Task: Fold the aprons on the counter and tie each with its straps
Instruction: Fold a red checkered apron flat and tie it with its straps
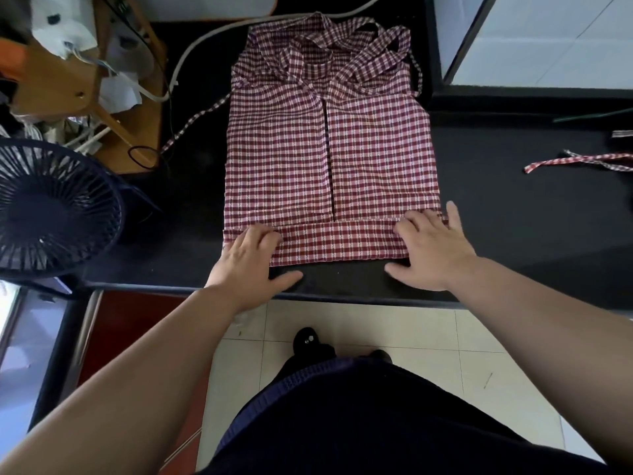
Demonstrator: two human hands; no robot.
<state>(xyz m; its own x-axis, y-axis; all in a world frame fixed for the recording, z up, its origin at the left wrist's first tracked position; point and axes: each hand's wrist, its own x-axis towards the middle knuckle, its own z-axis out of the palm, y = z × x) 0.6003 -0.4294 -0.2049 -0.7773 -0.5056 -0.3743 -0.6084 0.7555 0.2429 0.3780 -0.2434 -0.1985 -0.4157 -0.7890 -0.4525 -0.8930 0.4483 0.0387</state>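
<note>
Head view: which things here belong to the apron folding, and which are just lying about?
Job: checked apron, its loose strap, left hand and right hand on its near fold, counter, another checked strap at the right edge.
Lying about: dark fan, wooden stand, white cable.

Dark fan (pixel 51 204), wooden frame (pixel 54 80), white cable (pixel 219 29), tiled floor (pixel 376 323)

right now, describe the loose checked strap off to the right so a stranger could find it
Start at the black counter, where a big checked apron lies spread in the middle. Look right of it, near the picture's right edge: the strap is a thin red-and-white checked band lying on bare black, apart from the apron and running out of view.
</note>
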